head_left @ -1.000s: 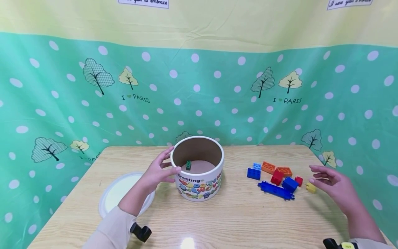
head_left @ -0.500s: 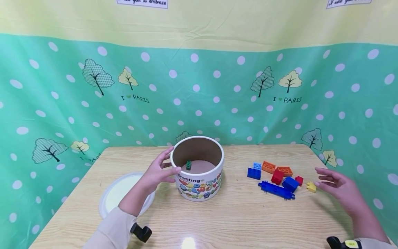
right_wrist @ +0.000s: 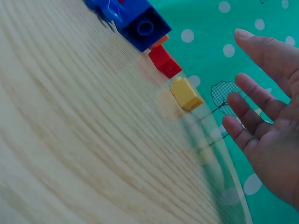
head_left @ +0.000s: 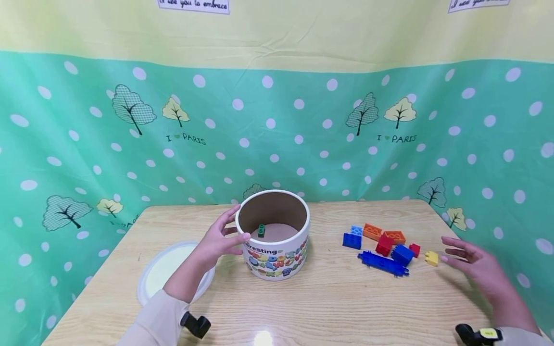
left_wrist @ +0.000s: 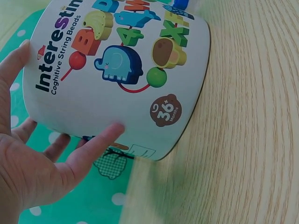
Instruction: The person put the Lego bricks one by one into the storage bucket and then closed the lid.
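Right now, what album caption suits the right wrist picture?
Right hand near a small yellow plastic brick, with a red brick and blue brick beyond on the woodgrain table.

You are at a wood-grain table (head_left: 329,302) boxed in on three sides by a hanging cloth (head_left: 298,120) printed with dots, trees and "I PARIS", a curtained-off nook. The toy bricks (head_left: 384,245) and picture-covered tub (head_left: 272,263) before you suggest a play corner, perhaps in a home, though the cloth hides the room beyond.
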### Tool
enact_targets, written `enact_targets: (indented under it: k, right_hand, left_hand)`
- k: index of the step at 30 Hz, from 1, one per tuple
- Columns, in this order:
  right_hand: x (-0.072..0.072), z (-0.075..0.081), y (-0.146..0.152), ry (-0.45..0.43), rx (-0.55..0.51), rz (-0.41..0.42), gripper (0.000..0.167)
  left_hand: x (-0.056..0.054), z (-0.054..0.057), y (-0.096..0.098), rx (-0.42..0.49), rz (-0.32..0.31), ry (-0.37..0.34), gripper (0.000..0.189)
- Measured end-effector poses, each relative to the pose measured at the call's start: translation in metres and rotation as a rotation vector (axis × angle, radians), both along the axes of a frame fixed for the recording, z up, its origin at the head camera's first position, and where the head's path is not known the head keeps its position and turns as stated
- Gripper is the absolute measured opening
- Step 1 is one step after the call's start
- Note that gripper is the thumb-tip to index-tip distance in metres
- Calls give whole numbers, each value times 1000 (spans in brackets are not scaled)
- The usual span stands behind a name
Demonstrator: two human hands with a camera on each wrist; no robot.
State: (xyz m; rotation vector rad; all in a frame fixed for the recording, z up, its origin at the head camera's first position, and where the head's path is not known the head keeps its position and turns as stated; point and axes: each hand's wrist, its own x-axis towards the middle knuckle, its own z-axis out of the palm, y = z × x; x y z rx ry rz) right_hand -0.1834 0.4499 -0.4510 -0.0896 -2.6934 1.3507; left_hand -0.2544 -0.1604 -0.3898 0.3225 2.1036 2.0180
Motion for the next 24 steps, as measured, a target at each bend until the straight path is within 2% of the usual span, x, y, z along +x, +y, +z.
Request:
enact_targets:
  k: [9,18,24]
  right_hand:
    - [-7,-7,5,-60,-56,55,65]
    - [-12,-13,6,-80,12,74,71]
    - [-16,-16,6,-79,63,84,70]
  left_hand:
    - [1,1,0,3,3,0,89]
    - [1,1,0,4,2,-1,90]
    - [1,1,0,7,4,3,89]
